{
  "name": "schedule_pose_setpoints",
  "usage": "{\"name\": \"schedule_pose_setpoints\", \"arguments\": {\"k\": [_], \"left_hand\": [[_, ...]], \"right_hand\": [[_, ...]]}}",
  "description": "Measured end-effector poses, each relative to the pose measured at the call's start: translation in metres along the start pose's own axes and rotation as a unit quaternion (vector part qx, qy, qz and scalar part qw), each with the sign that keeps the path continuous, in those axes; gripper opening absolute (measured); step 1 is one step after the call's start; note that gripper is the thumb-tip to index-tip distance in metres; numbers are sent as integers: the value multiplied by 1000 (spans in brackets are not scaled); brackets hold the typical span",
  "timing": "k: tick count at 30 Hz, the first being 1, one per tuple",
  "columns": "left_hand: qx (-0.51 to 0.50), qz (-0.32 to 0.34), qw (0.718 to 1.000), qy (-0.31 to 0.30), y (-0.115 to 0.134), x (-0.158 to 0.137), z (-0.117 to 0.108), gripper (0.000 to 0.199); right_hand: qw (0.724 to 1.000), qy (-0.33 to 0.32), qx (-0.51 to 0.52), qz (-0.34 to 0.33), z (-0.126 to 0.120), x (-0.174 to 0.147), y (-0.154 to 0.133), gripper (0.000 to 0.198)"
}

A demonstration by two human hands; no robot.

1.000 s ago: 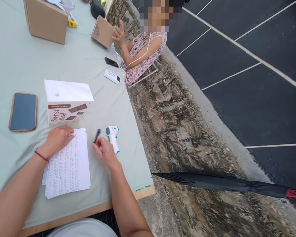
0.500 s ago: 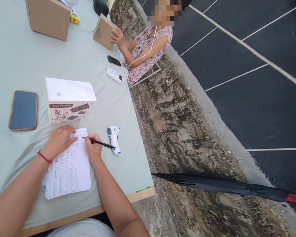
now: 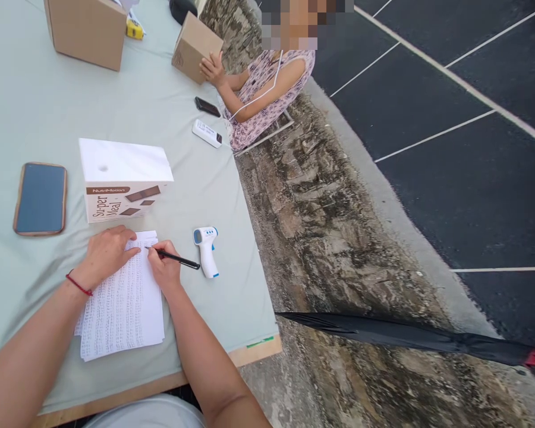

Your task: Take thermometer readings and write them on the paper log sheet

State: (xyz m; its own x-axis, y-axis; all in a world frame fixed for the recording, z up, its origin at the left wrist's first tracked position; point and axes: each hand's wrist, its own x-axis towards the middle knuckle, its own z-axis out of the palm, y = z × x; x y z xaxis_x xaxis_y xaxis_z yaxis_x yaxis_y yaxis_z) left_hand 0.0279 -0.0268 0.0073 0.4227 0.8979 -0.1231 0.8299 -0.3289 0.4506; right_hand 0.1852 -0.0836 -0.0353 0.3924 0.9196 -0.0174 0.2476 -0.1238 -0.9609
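Note:
A stack of paper sheets (image 3: 116, 309) covered with rows of small handwriting lies on the cloth in front of me. My left hand (image 3: 109, 252) rests on its upper left part, fingers laid out and thumb apart, with nothing held. A black pen (image 3: 178, 259) is gripped in my right hand (image 3: 164, 266), its tip at the sheet near the top, close to my left thumb. Just beyond the paper stands a white "Super Meal" box (image 3: 125, 178). To the right of my right hand lies a white and blue infrared thermometer (image 3: 207, 252).
A phone (image 3: 40, 199) lies at left. Farther off are a cardboard box (image 3: 87, 32), a yellow tape measure (image 3: 134, 28), a black device (image 3: 207, 107) and a white device (image 3: 207, 133). Across the corner a seated person (image 3: 267, 89) holds a small carton (image 3: 196, 47).
My right hand and the pen have shifted slightly left along the sheet. The other person has turned the small carton so more of its side shows. My left hand stays put.

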Motion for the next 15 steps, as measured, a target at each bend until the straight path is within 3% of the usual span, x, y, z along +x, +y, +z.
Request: {"name": "schedule_pose_setpoints", "arguments": {"k": [15], "left_hand": [[-1,11,1000,9,-1,0,1,22]], "right_hand": [[1000,5,-15,-21,-1,0,1,22]]}}
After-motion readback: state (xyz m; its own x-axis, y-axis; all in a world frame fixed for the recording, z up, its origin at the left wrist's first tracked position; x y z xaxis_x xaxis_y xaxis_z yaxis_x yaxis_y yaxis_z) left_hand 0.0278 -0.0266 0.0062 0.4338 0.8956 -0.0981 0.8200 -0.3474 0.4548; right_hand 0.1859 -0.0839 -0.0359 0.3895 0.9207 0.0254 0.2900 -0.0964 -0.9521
